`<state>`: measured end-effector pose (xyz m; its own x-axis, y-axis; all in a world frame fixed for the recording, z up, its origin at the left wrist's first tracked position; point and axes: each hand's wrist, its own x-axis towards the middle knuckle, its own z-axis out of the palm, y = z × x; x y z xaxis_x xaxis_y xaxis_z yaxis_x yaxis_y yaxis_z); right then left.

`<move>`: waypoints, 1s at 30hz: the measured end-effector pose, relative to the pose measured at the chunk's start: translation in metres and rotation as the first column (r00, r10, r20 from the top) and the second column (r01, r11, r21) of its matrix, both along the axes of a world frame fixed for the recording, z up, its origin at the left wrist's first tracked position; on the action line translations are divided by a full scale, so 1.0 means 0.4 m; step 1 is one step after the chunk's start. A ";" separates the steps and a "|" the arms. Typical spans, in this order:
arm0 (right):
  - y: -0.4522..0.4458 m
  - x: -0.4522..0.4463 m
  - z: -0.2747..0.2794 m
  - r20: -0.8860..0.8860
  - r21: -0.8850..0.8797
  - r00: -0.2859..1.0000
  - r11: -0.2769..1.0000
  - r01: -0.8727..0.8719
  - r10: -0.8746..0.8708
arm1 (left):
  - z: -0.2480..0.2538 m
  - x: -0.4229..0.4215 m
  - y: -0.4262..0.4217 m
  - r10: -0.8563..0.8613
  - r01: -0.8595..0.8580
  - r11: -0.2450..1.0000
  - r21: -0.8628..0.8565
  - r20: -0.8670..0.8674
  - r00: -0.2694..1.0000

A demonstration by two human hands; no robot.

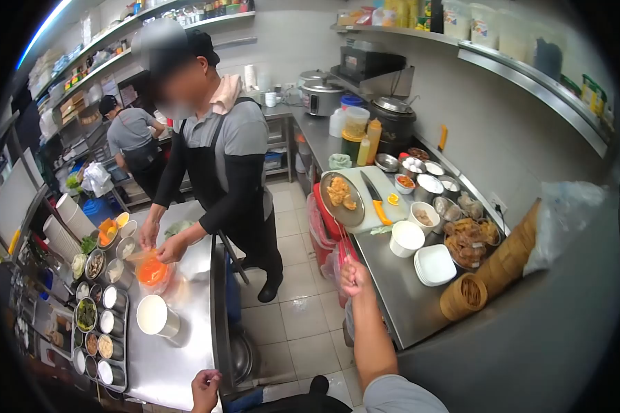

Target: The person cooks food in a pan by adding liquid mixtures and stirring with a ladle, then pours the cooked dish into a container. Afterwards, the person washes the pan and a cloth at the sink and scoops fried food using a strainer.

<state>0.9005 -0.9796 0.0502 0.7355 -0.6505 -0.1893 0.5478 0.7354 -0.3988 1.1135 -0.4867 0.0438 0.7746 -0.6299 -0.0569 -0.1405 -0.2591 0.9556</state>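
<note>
My right hand (352, 277) is closed round the thin handle of a skimmer (344, 219), held out ahead over the gap beside the right counter. Golden fried pieces (339, 191) lie on its round, flat head, which is over the left end of a white cutting board (373, 180). A knife (377, 196) with an orange handle rests on that board. Low in the view, my left hand (205, 390) has its fingers curled, with nothing visible in them. It is by the front edge of the left steel table (193, 344), below a white paper tub (156, 318).
Across the left table a co-worker (220, 151) handles a clear bag of orange liquid (151, 273). A tray of ingredient cups (103, 337) lines the left side. The right counter carries white tubs (406, 237), square white bowls (435, 266) and bamboo steamers (463, 297). A second person (134, 138) stands farther back.
</note>
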 end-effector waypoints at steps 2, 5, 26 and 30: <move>-0.109 0.042 -0.034 0.136 0.026 0.988 0.996 -0.081 0.077 | 0.062 -0.052 0.027 0.023 -0.026 0.995 0.100 0.032 0.999; -0.167 0.072 0.020 0.200 0.085 0.978 0.993 -0.076 0.058 | 0.061 -0.118 0.074 0.038 -0.059 0.967 0.247 0.090 0.995; -0.458 0.192 0.022 0.502 0.086 0.860 0.985 -0.151 0.088 | 0.064 -0.249 0.171 0.071 -0.243 0.813 0.529 0.324 0.943; -0.404 0.191 -0.009 0.458 0.067 0.885 0.990 -0.125 0.081 | 0.101 -0.269 0.156 0.099 -0.245 0.750 0.614 0.262 0.960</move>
<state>0.9767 -1.1412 0.0464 0.8175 -0.5621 0.1255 0.5713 0.8190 -0.0530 1.0058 -0.4242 0.0844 0.9057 -0.3588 -0.2257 -0.2014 -0.8328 0.5157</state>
